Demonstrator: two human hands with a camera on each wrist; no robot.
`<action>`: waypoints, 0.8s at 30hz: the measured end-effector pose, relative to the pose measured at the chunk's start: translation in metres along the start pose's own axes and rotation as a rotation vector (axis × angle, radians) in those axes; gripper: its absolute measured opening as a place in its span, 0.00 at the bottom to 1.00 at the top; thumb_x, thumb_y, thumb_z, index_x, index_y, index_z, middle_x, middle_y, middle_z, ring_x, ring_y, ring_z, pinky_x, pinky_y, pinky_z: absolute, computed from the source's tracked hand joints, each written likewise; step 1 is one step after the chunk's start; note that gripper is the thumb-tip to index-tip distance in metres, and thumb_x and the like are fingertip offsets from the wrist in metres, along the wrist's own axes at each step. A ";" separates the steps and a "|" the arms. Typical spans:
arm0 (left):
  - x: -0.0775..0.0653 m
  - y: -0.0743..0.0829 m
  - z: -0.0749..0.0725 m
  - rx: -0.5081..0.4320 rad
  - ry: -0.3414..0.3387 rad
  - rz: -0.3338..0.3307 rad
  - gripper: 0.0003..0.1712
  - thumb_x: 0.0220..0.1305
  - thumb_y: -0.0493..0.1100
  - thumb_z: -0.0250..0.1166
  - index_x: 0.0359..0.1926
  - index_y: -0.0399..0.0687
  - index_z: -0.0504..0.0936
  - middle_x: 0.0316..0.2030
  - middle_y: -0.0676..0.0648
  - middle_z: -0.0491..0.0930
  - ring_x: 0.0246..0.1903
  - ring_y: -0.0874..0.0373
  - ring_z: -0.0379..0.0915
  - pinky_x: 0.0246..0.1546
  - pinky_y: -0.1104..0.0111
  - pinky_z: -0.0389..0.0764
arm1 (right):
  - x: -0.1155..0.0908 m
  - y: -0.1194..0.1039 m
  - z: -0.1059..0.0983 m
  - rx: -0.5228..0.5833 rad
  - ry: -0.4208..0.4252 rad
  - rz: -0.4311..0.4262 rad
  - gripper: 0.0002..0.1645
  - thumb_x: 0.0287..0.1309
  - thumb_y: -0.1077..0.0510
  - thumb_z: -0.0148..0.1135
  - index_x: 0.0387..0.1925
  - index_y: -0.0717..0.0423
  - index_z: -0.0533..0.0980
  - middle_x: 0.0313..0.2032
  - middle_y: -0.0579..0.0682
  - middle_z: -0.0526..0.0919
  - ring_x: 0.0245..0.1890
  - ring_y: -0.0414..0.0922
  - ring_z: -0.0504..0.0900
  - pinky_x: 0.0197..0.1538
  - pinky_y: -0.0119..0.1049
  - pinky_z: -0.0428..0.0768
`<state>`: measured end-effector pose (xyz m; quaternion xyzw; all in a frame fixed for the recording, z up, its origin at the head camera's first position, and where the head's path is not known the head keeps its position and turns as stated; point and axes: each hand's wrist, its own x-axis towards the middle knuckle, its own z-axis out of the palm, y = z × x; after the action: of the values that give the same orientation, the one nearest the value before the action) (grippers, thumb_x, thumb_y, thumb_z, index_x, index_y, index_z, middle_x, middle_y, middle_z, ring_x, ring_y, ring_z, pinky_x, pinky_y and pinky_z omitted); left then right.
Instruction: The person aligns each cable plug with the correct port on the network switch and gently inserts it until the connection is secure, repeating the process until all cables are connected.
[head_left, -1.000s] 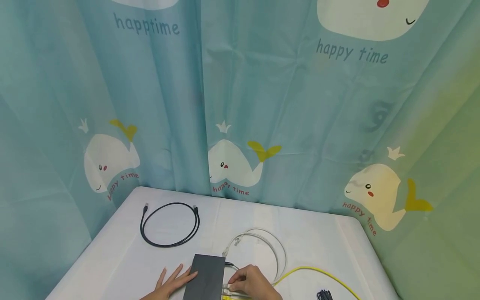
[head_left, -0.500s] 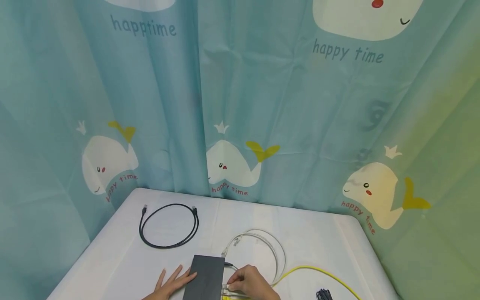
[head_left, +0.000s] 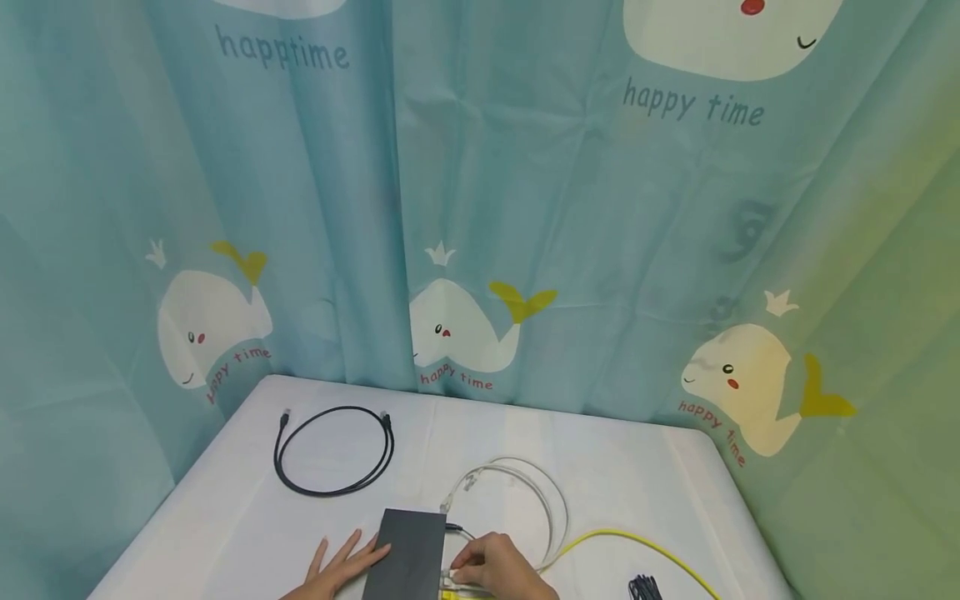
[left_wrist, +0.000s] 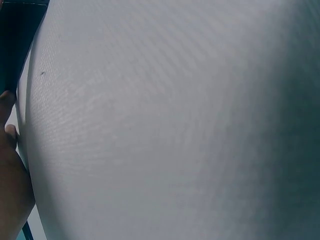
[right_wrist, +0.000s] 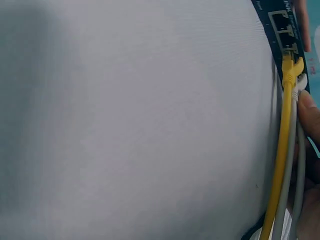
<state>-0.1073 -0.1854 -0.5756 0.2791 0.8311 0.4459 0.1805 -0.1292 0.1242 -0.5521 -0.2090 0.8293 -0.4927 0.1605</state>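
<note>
Left hand (head_left: 340,572) spread, fingers nearly straight; right hand (head_left: 501,568) in pinch, fingers curled toward thumb.

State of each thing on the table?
Network switch: flat, left hand resting on it
Yellow Ethernet cable: plugged into switch
Gray cables: looped; right hand pinches one connector
Black Ethernet cable: coiled, both ends unplugged
Black cord: bundled, partly out of frame
Black plug: at the switch's edge

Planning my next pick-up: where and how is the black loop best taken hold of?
Pinching the black loop at its near edge, from above, looks best. It lies flat on the table, the strands run close together there, that edge faces the left hand, and both plugs sit toward the far side, clear of the grip.
</note>
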 end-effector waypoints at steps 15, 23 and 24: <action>0.001 0.001 0.002 0.031 0.010 -0.035 0.38 0.60 0.61 0.60 0.70 0.66 0.61 0.68 0.48 0.56 0.69 0.37 0.37 0.53 0.34 0.26 | -0.002 0.009 0.004 -0.225 0.035 -0.245 0.03 0.53 0.60 0.68 0.26 0.56 0.84 0.27 0.34 0.72 0.27 0.27 0.73 0.29 0.22 0.77; 0.001 0.000 0.001 0.019 0.004 -0.025 0.37 0.62 0.59 0.59 0.70 0.65 0.60 0.68 0.49 0.56 0.69 0.40 0.35 0.53 0.34 0.24 | -0.001 0.006 0.004 -0.362 0.078 -0.198 0.04 0.50 0.56 0.69 0.26 0.51 0.86 0.23 0.29 0.75 0.28 0.27 0.71 0.32 0.24 0.74; 0.001 0.000 0.001 0.022 0.004 -0.027 0.37 0.62 0.59 0.60 0.70 0.66 0.60 0.68 0.49 0.56 0.70 0.41 0.35 0.53 0.34 0.24 | -0.001 0.005 0.004 -0.364 0.077 -0.175 0.04 0.50 0.55 0.70 0.26 0.51 0.85 0.23 0.29 0.75 0.28 0.27 0.70 0.32 0.24 0.74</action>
<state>-0.1077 -0.1836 -0.5763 0.2689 0.8399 0.4350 0.1817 -0.1277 0.1235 -0.5581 -0.2869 0.8890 -0.3542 0.0449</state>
